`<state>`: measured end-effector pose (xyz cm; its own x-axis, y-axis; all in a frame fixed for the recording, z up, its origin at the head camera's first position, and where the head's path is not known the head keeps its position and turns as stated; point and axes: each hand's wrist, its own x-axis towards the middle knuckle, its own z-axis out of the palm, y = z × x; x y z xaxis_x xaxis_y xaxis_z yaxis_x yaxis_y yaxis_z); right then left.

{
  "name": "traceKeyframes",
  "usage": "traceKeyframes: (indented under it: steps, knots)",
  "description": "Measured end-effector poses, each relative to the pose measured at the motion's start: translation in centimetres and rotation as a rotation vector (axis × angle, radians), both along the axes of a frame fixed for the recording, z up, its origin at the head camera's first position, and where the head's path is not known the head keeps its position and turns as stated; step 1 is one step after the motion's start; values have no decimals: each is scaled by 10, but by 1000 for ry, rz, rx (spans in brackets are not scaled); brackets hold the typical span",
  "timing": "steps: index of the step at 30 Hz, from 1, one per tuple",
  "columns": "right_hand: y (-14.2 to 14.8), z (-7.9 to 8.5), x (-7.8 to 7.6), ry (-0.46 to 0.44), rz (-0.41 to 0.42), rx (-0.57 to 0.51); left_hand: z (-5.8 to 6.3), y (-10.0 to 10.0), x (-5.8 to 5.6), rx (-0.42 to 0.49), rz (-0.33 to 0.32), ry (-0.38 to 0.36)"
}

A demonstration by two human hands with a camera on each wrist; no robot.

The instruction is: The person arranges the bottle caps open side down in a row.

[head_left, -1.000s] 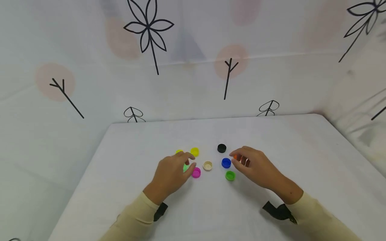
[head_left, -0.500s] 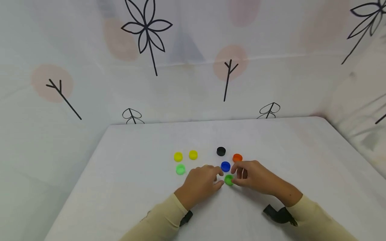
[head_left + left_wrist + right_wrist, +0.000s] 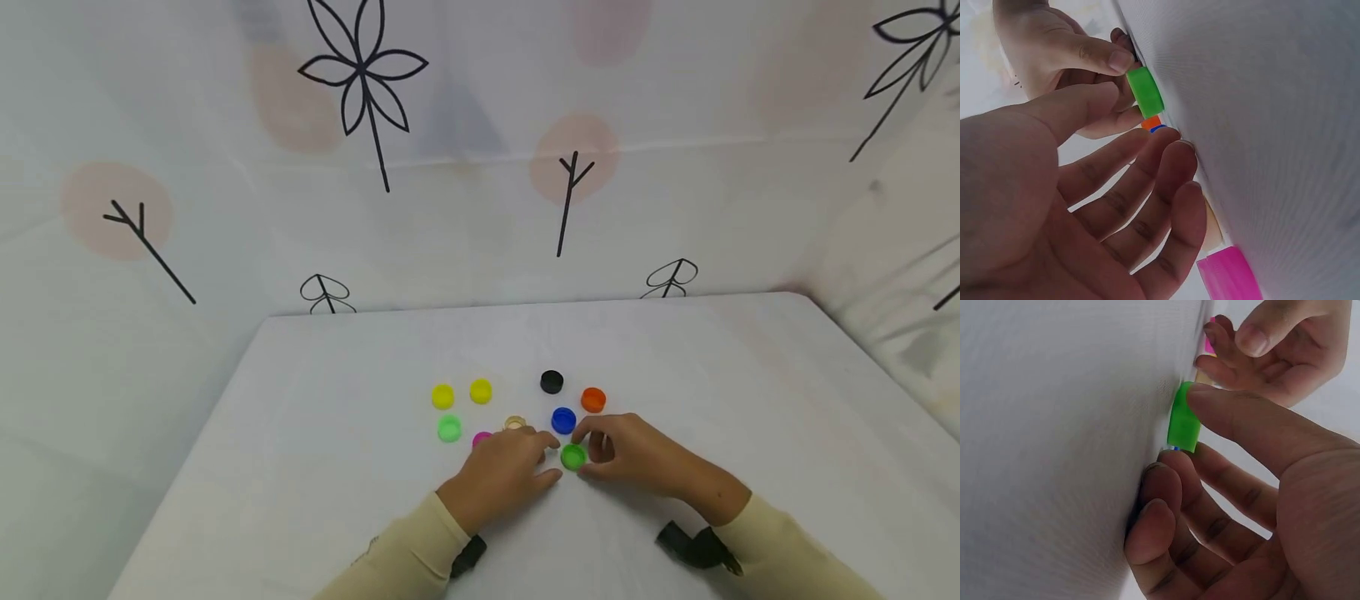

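On the white table (image 3: 337, 367), my right hand (image 3: 637, 454) pinches the green cap (image 3: 573, 457) near the blue cap (image 3: 564, 421), left hand (image 3: 495, 477) spread just beside; I judge this the grasp, needing a steady hold next.

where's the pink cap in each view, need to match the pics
Head: pink cap below centre, partly hidden by the left hand.
Left wrist: pink cap at the bottom edge, right of centre.
Right wrist: pink cap near the top, slightly right of centre, partly hidden.
Shared landmark: the darker green cap.
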<state>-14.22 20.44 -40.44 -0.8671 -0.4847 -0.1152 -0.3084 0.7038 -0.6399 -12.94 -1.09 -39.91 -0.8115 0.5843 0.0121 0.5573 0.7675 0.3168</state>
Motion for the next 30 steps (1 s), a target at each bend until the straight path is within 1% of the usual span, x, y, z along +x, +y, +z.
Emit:
traceKeyframes:
  steps: [3, 8, 11, 15, 22, 30]
  knots:
    - [-1, -1, 2, 5, 19, -6, 0, 0, 2, -9, -3, -3]
    - [-3, -2, 3, 3, 36, -1, -4, 0, 3, 12, -2, 1]
    - [-3, -2, 4, 4, 40, 1, -5, -1, 2, 25, -6, 4]
    - [-4, -2, 5, 16, 52, -7, -4, 1, 0, 31, -11, -7]
    - [-7, 0, 5, 38, 66, -7, -4, 0, -3, 45, -14, -43]
    - [-8, -2, 5, 56, 65, 7, -6, -2, -3, 61, -17, -41]
